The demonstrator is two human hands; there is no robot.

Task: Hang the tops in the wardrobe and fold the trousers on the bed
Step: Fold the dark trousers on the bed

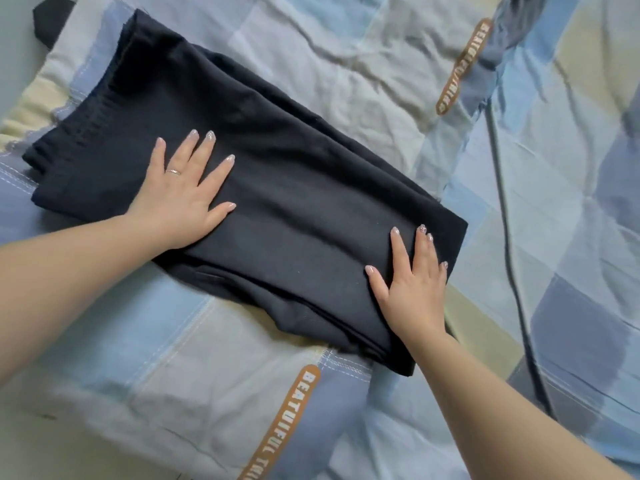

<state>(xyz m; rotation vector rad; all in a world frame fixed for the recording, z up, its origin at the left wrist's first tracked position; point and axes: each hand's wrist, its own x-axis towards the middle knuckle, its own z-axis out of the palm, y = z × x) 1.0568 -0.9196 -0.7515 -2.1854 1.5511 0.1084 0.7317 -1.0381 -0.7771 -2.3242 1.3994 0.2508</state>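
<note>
Dark navy trousers [277, 174] lie folded in a long flat stack across the bed [346, 64], waistband at the left. My left hand [183, 192] rests flat on the cloth near the waistband, fingers spread and straight. My right hand [412, 289] presses flat on the trousers' right end, close to the folded edge, fingers straight. Neither hand grips the fabric.
The bed is covered with a wrinkled blue, grey and cream checked sheet bearing orange printed labels [287, 417]. A dark cable [512, 258] runs down the sheet at the right. A black object [46, 20] pokes out at the top left corner.
</note>
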